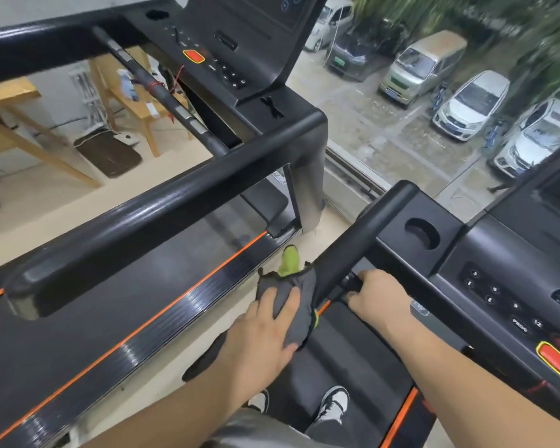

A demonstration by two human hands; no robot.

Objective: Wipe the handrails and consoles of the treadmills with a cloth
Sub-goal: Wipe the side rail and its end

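L hand [265, 331] fingers clasping soft grey cloth [304, 286] on matte black handrail [362, 234], R hand [382, 297] fingers prob. gripping thin bar [353, 282]

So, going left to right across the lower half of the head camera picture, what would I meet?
Left hand holding the grey and green cloth → right hand gripping a short black bar → black number keypad on the console → red stop button with yellow rim.
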